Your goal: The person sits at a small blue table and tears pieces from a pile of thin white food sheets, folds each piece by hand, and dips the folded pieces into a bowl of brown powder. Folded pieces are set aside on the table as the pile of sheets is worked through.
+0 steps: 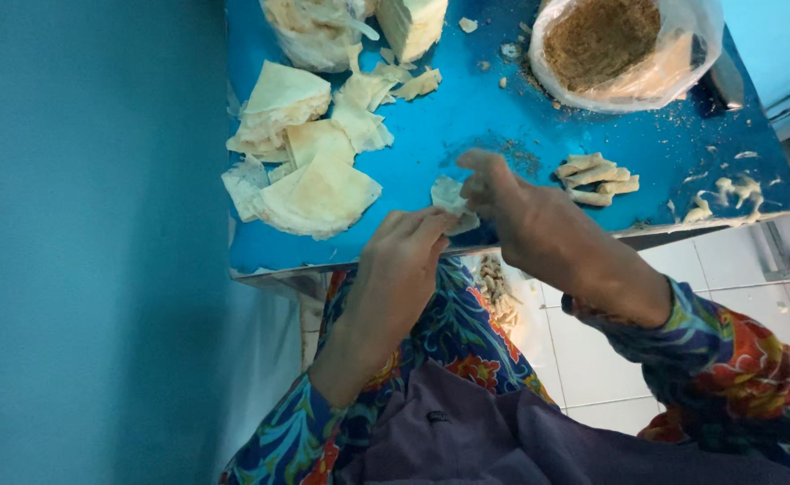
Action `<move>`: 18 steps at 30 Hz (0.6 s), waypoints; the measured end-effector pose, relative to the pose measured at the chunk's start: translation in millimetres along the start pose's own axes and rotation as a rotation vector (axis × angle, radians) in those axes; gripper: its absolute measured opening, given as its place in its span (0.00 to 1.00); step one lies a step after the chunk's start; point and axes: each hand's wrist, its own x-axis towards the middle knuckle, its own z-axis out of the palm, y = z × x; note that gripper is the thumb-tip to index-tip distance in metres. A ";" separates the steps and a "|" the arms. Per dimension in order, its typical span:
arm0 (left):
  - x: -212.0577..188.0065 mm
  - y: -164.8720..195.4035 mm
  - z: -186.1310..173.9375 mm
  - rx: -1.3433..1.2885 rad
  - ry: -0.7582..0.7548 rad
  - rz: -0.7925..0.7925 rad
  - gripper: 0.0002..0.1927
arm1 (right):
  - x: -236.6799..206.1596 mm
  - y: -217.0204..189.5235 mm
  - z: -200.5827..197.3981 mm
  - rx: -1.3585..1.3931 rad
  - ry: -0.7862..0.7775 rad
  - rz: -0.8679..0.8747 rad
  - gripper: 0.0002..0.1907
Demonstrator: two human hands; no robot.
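Observation:
A small pale pastry wrapper [450,194] lies at the near edge of the blue table [467,117], and both my hands are on it. My left hand [404,256] pinches its near corner with the fingertips. My right hand [516,211] presses on its right side, fingers bent over it. To the left lie stacks of triangular cut pastry sheets [309,171]. Several rolled-up pastry pieces [595,178] lie just right of my right hand.
A clear plastic bag of brown crumbly filling [615,45] stands at the back right. Another bag of pastry scraps [318,27] and a pale block [411,24] sit at the back. Dough bits [727,196] lie at the right edge. Tiled floor [592,359] shows below; a teal wall [89,242] stands left.

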 end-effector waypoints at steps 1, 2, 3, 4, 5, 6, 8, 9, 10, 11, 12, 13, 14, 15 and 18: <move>0.9 -3.0 1.0 0.041 -0.012 0.034 0.12 | -0.9 0.4 2.5 -0.007 0.009 0.000 0.35; 2.3 -6.5 2.2 0.081 -0.025 0.069 0.13 | -2.7 0.9 4.5 -0.074 -0.014 0.038 0.34; 3.9 -10.2 3.8 0.122 -0.038 0.104 0.13 | -4.5 1.9 5.9 -0.141 -0.037 0.075 0.33; 5.9 -13.9 6.0 0.204 -0.042 0.172 0.14 | -6.5 3.1 6.9 -0.208 -0.061 0.111 0.32; 8.6 -17.6 8.4 0.286 -0.047 0.241 0.15 | -8.3 4.3 7.2 -0.177 -0.036 0.039 0.32; 10.7 -20.1 10.7 0.368 -0.051 0.311 0.16 | -9.5 5.6 7.1 -0.147 -0.009 -0.033 0.32; 12.9 -20.9 14.9 0.400 -0.043 0.286 0.13 | -8.2 8.4 5.8 -0.148 0.044 -0.131 0.32; 15.1 -20.7 16.1 0.417 -0.039 0.276 0.11 | -4.7 9.8 5.3 -0.183 0.074 -0.159 0.30; 18.1 -19.6 17.4 0.379 -0.037 0.213 0.11 | -0.5 11.0 4.7 -0.216 0.103 -0.188 0.29; 21.5 -18.0 18.4 0.341 -0.036 0.148 0.10 | 6.3 13.4 3.0 -0.180 0.050 -0.148 0.29; 24.9 -16.4 18.3 0.305 -0.033 0.083 0.09 | 15.6 17.2 0.5 -0.144 -0.003 -0.109 0.29; 29.0 -15.4 16.9 0.315 -0.031 0.076 0.08 | 24.8 20.8 -2.2 -0.108 -0.057 -0.072 0.29; 33.6 -14.6 15.7 0.324 -0.028 0.070 0.07 | 32.5 24.5 -5.4 -0.041 -0.111 -0.038 0.30; 36.5 -13.0 14.4 0.333 -0.027 0.065 0.06 | 39.1 28.0 -8.3 0.027 -0.164 -0.003 0.31; 37.1 -4.5 13.5 0.432 -0.024 0.134 0.16 | 42.9 31.9 -8.8 0.099 -0.165 -0.035 0.31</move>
